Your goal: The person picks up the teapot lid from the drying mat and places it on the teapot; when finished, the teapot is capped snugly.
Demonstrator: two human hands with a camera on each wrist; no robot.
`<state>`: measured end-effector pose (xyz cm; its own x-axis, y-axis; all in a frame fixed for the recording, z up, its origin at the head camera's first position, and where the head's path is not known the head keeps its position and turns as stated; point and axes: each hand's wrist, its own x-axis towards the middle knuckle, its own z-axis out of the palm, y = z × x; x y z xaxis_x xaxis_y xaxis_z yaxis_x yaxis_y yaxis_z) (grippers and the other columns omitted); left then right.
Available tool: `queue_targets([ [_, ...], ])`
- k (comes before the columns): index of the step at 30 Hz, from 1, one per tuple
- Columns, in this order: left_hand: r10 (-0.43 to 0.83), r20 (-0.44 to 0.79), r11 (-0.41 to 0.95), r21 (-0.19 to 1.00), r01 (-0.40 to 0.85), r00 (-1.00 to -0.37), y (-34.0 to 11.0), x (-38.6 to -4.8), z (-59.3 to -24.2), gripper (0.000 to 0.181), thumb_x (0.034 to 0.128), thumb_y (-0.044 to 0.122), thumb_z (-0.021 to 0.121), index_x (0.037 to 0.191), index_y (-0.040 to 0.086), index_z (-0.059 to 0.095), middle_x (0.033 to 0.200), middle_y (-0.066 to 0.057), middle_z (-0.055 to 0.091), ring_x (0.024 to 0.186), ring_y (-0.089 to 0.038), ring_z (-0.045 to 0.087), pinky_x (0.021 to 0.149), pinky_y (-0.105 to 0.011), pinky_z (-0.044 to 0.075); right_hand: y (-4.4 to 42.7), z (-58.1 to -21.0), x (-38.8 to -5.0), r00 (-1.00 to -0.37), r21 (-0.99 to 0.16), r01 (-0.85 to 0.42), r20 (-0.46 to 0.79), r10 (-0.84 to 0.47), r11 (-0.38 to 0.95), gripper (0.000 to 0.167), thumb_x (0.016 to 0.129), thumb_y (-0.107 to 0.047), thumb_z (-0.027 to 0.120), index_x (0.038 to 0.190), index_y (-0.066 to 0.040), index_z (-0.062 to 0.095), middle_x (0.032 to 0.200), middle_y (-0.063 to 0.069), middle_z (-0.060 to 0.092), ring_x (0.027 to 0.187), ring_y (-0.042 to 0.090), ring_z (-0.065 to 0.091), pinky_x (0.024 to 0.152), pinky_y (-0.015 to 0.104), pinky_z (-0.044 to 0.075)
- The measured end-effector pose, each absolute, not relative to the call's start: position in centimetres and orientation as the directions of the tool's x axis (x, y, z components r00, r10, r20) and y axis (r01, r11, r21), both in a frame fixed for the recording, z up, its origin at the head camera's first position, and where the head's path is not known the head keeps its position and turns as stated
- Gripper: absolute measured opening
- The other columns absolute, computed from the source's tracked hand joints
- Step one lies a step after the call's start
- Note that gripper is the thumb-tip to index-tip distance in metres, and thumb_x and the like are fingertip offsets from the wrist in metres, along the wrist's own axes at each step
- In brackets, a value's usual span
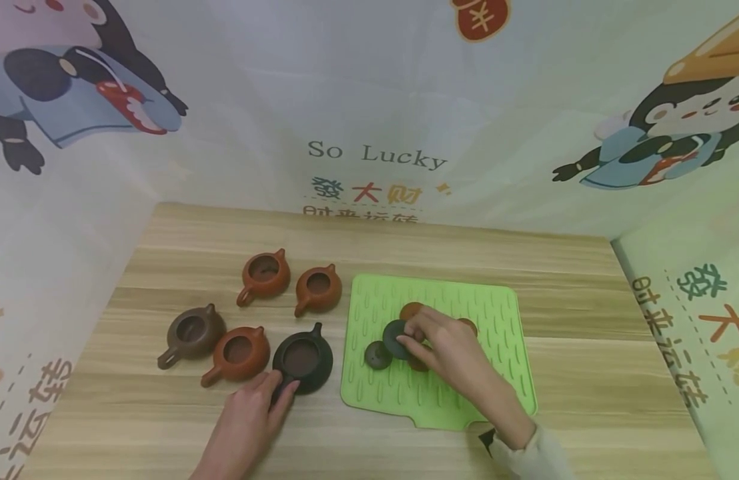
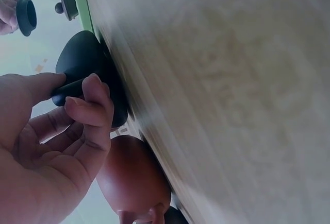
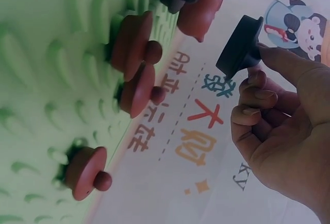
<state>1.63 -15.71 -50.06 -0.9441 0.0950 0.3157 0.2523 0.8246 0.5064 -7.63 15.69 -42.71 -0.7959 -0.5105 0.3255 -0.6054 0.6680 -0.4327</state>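
At the front of the table, my left hand [image 1: 246,420] pinches the handle of a black lidless teapot [image 1: 323,370] that stands on the wood. In the left wrist view thumb and fingers close round that handle. My right hand [image 1: 450,347] holds a black teapot lid [image 1: 393,340] by its knob, raised over the green mat [image 1: 375,393]. The right wrist view shows this lid [image 3: 240,46] tilted and clear of the mat. Below it lies a dark brown lid [image 1: 378,357]. Reddish-brown lids [image 3: 87,172] lie around the right hand, partly hidden by it in the head view.
Left of the black teapot stand a reddish-brown teapot [image 1: 258,357] and a dark brown teapot [image 1: 216,333]. Behind them are two more reddish-brown teapots [image 1: 282,283], all lidless. A printed cloth [image 1: 255,167] closes off the back and sides of the wooden table [image 1: 555,280].
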Motion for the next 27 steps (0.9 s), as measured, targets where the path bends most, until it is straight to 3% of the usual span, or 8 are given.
queue_targets([
  [3, 0.097, 0.300, 0.826, 0.508, 0.245, -0.949, -15.6, 1.5, -49.8, 0.035, 0.0954, 0.012, 0.085, 0.080, 0.015, 0.054, 0.069, 0.010, 0.048, 0.059, -0.003, 0.040, 0.053, -0.024, 0.037, 15.3, -42.5, -7.8, -0.793, -0.436, -0.609, 0.321, -0.518, 0.662, 0.015, 0.093, -0.008, 0.088, 0.091, -0.003, 0.074, 0.085, 0.004, 0.070, 0.068, 0.011, 0.066, 0.061, 0.017, 0.052],
  [9, 0.097, 0.285, 0.821, 0.519, 0.238, -0.954, -16.7, 1.1, -53.5, 0.034, 0.1024, 0.024, 0.080, 0.082, 0.020, 0.053, 0.070, 0.013, 0.047, 0.059, 0.000, 0.039, 0.052, -0.023, 0.036, 14.5, -42.2, -8.0, -0.781, -0.430, -0.624, 0.319, -0.537, 0.653, 0.015, 0.092, -0.008, 0.089, 0.092, -0.001, 0.075, 0.086, 0.005, 0.071, 0.070, 0.014, 0.070, 0.063, 0.017, 0.054],
  [14, 0.101, 0.269, 0.830, 0.507, 0.230, -0.958, -17.3, 0.9, -55.3, 0.034, 0.1009, 0.024, 0.082, 0.083, 0.022, 0.053, 0.071, 0.014, 0.046, 0.059, 0.000, 0.040, 0.053, -0.022, 0.037, 13.8, -42.0, -8.0, -0.767, -0.389, -0.642, 0.317, -0.559, 0.660, 0.015, 0.093, -0.011, 0.088, 0.093, -0.002, 0.076, 0.087, 0.004, 0.072, 0.071, 0.013, 0.070, 0.063, 0.015, 0.053],
  [27, 0.113, 0.338, 0.812, 0.511, 0.283, -0.934, -16.8, 1.1, -53.2, 0.034, 0.1046, 0.026, 0.078, 0.083, 0.017, 0.054, 0.071, 0.011, 0.048, 0.060, -0.001, 0.039, 0.050, -0.026, 0.034, 12.2, -41.8, -8.4, -0.778, -0.404, -0.623, 0.237, -0.581, 0.669, 0.013, 0.097, -0.015, 0.086, 0.094, -0.007, 0.076, 0.087, -0.001, 0.070, 0.076, 0.012, 0.069, 0.066, 0.016, 0.052],
])
